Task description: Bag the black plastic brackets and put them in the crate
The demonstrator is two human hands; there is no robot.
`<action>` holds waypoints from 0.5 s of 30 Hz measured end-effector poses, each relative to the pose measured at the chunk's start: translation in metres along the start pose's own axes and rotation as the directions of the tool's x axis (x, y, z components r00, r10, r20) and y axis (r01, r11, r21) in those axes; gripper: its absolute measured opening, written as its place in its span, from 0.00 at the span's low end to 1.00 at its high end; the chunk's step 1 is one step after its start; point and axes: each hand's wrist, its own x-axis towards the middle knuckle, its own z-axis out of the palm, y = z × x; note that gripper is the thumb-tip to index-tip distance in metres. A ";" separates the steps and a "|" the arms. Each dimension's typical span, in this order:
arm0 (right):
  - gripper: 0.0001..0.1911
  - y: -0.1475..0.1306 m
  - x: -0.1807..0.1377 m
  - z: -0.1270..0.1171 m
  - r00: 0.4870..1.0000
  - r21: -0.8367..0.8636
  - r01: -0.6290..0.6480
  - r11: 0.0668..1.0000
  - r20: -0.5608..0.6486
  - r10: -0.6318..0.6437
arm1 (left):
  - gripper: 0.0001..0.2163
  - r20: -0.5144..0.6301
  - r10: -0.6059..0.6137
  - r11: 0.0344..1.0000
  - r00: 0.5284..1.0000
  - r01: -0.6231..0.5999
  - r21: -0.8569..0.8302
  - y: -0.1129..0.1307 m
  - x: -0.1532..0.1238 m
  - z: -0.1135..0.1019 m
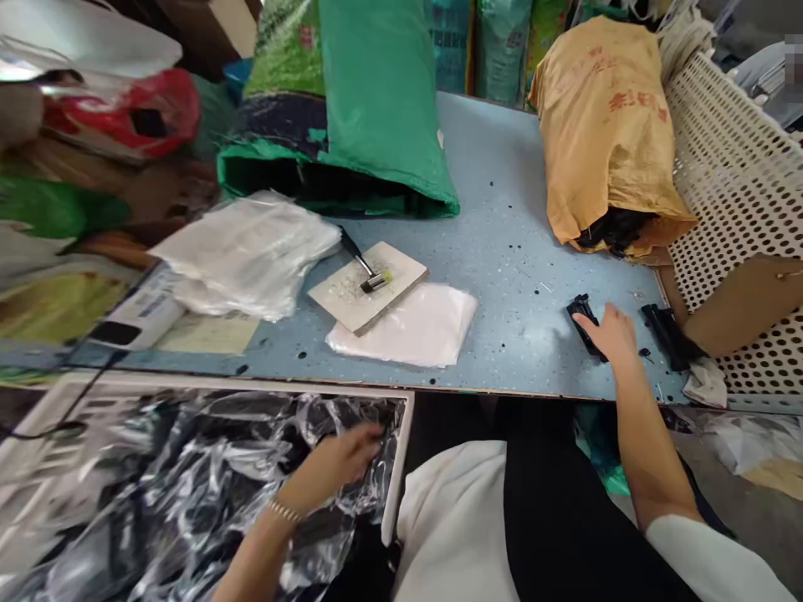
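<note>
My right hand (610, 332) reaches across the blue table (502, 251) and lies on a small black piece (583, 322), fingers curled over it. A second black piece (668, 334) lies just to its right. My left hand (342, 464) is down in a white bin (396, 468) full of crinkled clear plastic bags (207, 485); its fingers are bent into the plastic, a bracelet on the wrist. Whether it holds a bag is unclear.
A small hammer (370, 276) rests on a beige block (369, 286) beside flat white bags (407, 326) and a heap of clear bags (251, 255). A green sack (370, 109), an orange sack (606, 125) and a white perforated basket (740, 184) stand behind.
</note>
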 end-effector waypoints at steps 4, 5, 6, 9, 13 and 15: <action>0.23 -0.030 -0.004 0.021 0.956 -0.026 0.263 0.964 0.139 -0.257 | 0.14 -0.268 0.106 0.994 0.957 -0.092 0.065 0.067 0.093 0.011; 0.25 -0.032 -0.012 0.025 0.920 -0.008 0.367 0.930 0.150 -0.362 | 0.12 -0.300 0.123 0.984 0.946 -0.076 0.163 0.081 0.115 0.017; 0.28 -0.030 -0.020 0.029 0.877 0.012 0.459 0.888 0.151 -0.456 | 0.09 -0.311 0.098 0.965 0.945 -0.014 0.263 0.091 0.135 0.023; 0.31 -0.011 -0.042 0.038 0.781 0.150 0.598 0.787 0.108 -0.615 | 0.05 -0.274 0.005 0.924 0.962 0.101 0.369 0.095 0.169 0.032; 0.23 -0.006 -0.062 0.050 0.910 0.363 0.401 0.841 -0.055 -0.410 | 0.08 -0.227 0.011 0.987 0.974 0.026 0.158 0.068 0.176 0.023; 0.33 -0.015 -0.071 0.054 0.960 0.318 0.280 0.906 -0.100 -0.261 | 0.08 -0.251 0.004 0.995 0.968 0.021 0.096 0.058 0.174 0.017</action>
